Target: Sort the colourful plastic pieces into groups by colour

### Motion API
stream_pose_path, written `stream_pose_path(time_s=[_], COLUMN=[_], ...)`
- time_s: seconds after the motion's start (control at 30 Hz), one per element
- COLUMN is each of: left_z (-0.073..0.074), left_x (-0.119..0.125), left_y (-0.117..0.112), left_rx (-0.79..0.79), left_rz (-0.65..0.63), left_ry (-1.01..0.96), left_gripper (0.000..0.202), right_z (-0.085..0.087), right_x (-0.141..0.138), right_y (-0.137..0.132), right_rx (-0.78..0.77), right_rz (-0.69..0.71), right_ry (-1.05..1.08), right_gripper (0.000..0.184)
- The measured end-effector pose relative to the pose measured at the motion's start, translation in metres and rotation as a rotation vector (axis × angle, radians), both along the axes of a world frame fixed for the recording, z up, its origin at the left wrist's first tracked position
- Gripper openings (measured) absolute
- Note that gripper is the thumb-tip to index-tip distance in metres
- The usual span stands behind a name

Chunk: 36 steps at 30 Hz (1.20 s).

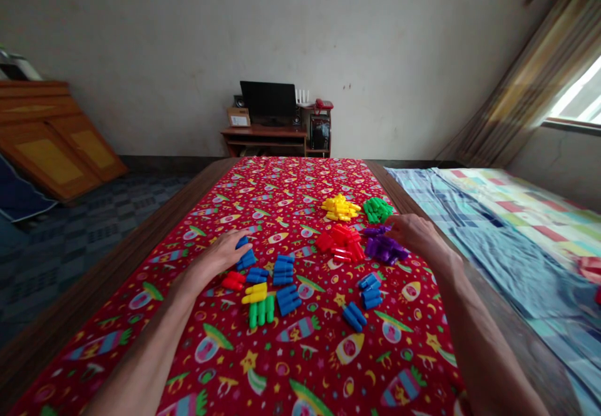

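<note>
My left hand (229, 248) has its fingers closed on a blue toy building block (242, 242), just above another blue block (246, 260). Near it lie a red block (233, 280), a yellow block (255, 293), a green block (261, 311) and several more blue blocks (283, 270). On the right, the fingers of my right hand (409, 230) are bent down at the edge of the purple block pile (385, 249). Its fingertips touch the purple pieces, and what they hold, if anything, is hidden.
Beside the purple pile are heaps of red (346, 244), yellow (341, 207) and green (377, 210) blocks. Several blue blocks (370, 291) lie nearer me. A red patterned cloth (300, 366) covers the table. A bed (498, 247) stands right; a desk with a monitor (269, 100) stands beyond.
</note>
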State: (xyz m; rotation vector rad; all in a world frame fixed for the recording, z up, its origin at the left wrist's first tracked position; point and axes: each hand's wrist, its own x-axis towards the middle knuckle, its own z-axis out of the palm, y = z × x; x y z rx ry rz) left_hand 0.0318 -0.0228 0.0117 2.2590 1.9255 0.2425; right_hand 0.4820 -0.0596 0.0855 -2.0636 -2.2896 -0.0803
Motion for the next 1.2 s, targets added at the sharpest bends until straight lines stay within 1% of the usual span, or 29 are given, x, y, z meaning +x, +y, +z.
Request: stream_pose_path(time_s=[0.1, 0.2, 0.27, 0.33, 0.4, 0.47, 0.53, 0.57, 0.63, 0.7, 0.73, 0.77, 0.83, 0.9, 0.97, 1.03, 1.13, 1.2], left_z=[0.002, 0.002, 0.001, 0.001, 0.003, 0.010, 0.021, 0.027, 0.038, 0.045, 0.046, 0.045, 0.040, 0.031, 0.023, 0.019, 0.019, 0.021], left_x=[-0.003, -0.004, -0.003, -0.001, 0.000, 0.002, 0.010, 0.017, 0.038, 0.065, 0.079, 0.093, 0.116, 0.130, 0.134, 0.132, 0.128, 0.127], left_y=[0.000, 0.000, 0.001, 0.002, 0.003, 0.003, -0.001, -0.005, -0.016, -0.031, -0.038, -0.044, -0.053, -0.058, -0.059, -0.059, -0.059, -0.060], left_rx=[-0.027, -0.032, -0.024, -0.016, -0.006, 0.035, 0.098, 0.118, 0.102, -0.007, -0.081, -0.118, -0.166, -0.184, -0.205, -0.220, -0.191, -0.151], left_rz=[-0.002, 0.047, 0.073, 0.077, 0.078, 0.098, 0.120, 0.118, 0.074, -0.019, -0.066, -0.097, -0.157, -0.208, -0.248, -0.255, -0.216, -0.196], left_ry=[-0.038, -0.095, -0.120, -0.138, -0.152, -0.189, -0.321, -0.428, -0.675, -0.860, -0.921, -0.976, -1.064, -1.133, -1.160, -1.131, -1.040, -0.987], left_gripper=[0.060, 0.058, 0.054, 0.052, 0.052, 0.055, 0.059, 0.062, 0.068, 0.067, 0.068, 0.071, 0.072, 0.070, 0.063, 0.058, 0.057, 0.058], right_z=[0.006, 0.012, 0.013, 0.012, 0.010, 0.009, 0.009, 0.009, 0.008, 0.002, -0.003, -0.008, -0.020, -0.028, -0.032, -0.032, -0.030, -0.029], right_x=[-0.003, -0.009, -0.014, -0.017, -0.019, -0.022, -0.030, -0.037, -0.054, -0.076, -0.088, -0.098, -0.117, -0.129, -0.133, -0.133, -0.130, -0.131], right_y=[-0.003, -0.007, -0.009, -0.010, -0.011, -0.012, -0.014, -0.016, -0.023, -0.030, -0.033, -0.036, -0.041, -0.043, -0.045, -0.046, -0.047, -0.048], right_rx=[0.057, 0.100, 0.103, 0.074, 0.057, 0.104, 0.178, 0.204, 0.222, 0.211, 0.211, 0.216, 0.246, 0.285, 0.306, 0.320, 0.362, 0.386], right_rz=[-0.067, -0.079, -0.050, -0.001, 0.053, 0.082, 0.129, 0.178, 0.343, 0.539, 0.629, 0.706, 0.797, 0.806, 0.747, 0.679, 0.612, 0.614], right_ry=[-0.021, -0.016, -0.006, -0.005, -0.012, 0.001, 0.062, 0.117, 0.265, 0.415, 0.470, 0.508, 0.535, 0.508, 0.447, 0.376, 0.299, 0.287], right_gripper=[0.026, 0.028, 0.027, 0.025, 0.024, 0.025, 0.025, 0.026, 0.026, 0.025, 0.026, 0.030, 0.046, 0.055, 0.051, 0.043, 0.040, 0.039])
